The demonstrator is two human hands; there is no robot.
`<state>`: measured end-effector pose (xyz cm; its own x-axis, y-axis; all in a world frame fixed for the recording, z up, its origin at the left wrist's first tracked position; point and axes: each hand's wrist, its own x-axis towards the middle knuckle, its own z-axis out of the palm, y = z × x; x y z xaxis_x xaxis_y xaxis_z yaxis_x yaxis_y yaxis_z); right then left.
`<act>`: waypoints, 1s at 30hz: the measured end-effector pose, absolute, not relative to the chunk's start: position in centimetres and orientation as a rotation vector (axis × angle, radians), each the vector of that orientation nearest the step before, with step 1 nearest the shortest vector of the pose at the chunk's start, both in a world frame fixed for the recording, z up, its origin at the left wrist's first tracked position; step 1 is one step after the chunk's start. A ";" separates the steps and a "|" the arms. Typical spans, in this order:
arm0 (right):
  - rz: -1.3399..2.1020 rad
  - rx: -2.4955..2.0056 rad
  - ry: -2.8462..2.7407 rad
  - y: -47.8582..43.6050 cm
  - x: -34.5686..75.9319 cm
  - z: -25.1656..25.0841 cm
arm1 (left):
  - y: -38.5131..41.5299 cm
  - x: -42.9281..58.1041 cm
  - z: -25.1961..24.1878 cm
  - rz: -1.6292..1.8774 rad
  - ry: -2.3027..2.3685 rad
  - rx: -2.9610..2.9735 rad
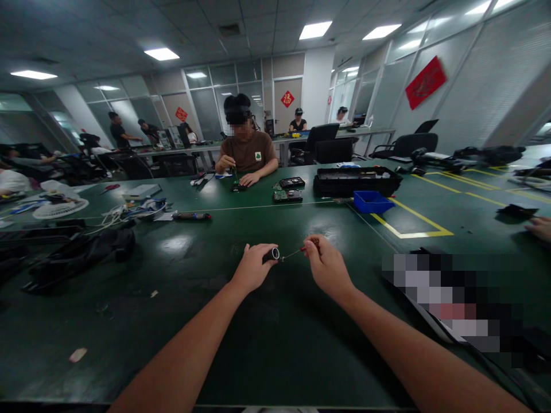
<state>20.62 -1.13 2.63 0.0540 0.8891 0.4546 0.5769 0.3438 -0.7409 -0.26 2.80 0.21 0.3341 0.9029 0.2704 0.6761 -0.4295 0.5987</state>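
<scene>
"Since both hands are busy, how far along would you call it?"

"Partway, I'd judge. The left hand (pixel 253 267) is curled around a black cylinder (pixel 267 256), and the right hand (pixel 325 261) pinches a thin-shafted tool (pixel 293 253), its tip just beside the cylinder's end. Neither piece is set down, so the handling looks unfinished."

"What's that speck at the tip?"

"A small pale bit (pixel 282 259), between the two hands. Too tiny to name, and I can't tell whether it belongs to the cylinder."

"And the materials?"

"The cylinder is dark and round, with a bright ring at the end on the right hand's side. The tool's shaft is straight, slender, probably metal; its reddish handle mostly hides in the right hand. Below both hands, the green tabletop (pixel 267 355) is smooth, with a dull sheen. Beyond the right hand sits a boxy blue bin (pixel 373 202), plastic by its look."
</scene>
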 end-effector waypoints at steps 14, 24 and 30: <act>0.451 -1.317 -1.588 -1.4 20.5 3.0 | 3.6 -1.6 2.2 1.020 1.440 1.755; 0.479 -1.305 -1.600 -1.5 20.5 3.0 | 4.5 -2.6 2.1 0.484 1.516 2.281; 0.498 -1.292 -1.611 -1.5 20.6 2.9 | 5.2 -2.6 0.8 0.299 1.568 2.408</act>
